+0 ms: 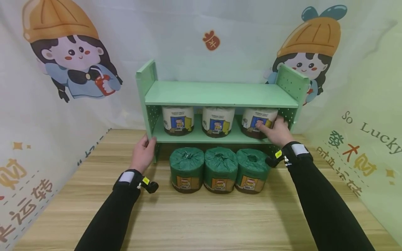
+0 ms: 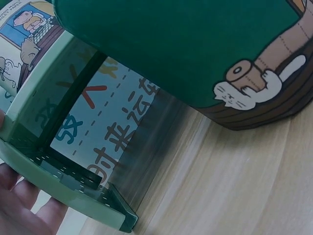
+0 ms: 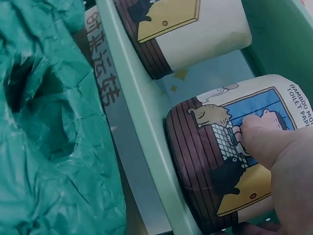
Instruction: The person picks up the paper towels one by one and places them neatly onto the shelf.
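Note:
A light green two-tier shelf (image 1: 220, 94) stands on the table with three white-wrapped toilet rolls on its lower board. My left hand (image 1: 142, 153) grips the shelf's left side panel (image 2: 73, 196) low down, fingers along the outer face. At the other end, my right hand (image 1: 277, 132) holds the rightmost white toilet roll (image 3: 195, 166), thumb pressed on its printed front. The other fingers are mostly hidden at its outer side. The middle white toilet roll (image 1: 218, 122) and the left white toilet roll (image 1: 178, 120) stand upright, spaced apart.
Three green-wrapped toilet rolls stand in a row in front of the shelf: left green roll (image 1: 186, 167), middle green roll (image 1: 221, 167) and right green roll (image 1: 252, 167). The wood-grain table (image 1: 201, 223) is bounded by a printed cloth backdrop (image 1: 176, 38) behind and at both sides.

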A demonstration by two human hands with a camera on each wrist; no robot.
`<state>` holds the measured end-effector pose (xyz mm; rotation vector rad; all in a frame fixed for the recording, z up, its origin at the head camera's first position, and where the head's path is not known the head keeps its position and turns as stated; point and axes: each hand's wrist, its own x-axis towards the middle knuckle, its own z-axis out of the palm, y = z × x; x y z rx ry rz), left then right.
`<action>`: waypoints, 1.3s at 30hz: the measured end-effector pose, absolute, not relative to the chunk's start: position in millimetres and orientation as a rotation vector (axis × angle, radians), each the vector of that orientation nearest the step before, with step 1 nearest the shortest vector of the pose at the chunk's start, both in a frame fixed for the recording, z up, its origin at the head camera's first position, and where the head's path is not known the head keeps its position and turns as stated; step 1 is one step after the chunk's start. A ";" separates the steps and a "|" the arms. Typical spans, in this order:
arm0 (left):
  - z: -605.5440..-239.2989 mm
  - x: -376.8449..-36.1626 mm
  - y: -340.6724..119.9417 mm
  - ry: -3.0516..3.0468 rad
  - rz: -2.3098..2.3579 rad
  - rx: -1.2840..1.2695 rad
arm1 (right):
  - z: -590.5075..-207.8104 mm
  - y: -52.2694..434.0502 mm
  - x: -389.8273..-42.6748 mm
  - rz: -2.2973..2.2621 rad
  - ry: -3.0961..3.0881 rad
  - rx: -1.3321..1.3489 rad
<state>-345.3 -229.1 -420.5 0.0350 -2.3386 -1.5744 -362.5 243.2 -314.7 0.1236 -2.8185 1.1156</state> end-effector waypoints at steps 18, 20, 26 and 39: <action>-419.9 -345.2 -224.6 -2.323 -1.612 -0.013 | -322.5 243.3 -363.3 1.115 -2.783 0.067; -420.4 -345.4 -225.1 -2.324 -1.614 -0.015 | -323.9 242.9 -363.0 1.115 -2.771 0.071; -424.2 -348.9 -228.4 -2.335 -1.596 -0.020 | -327.3 241.2 -360.5 1.131 -2.741 0.088; -410.0 -333.8 -227.5 -2.267 -1.706 -0.002 | -326.0 241.9 -332.1 1.410 -2.537 0.167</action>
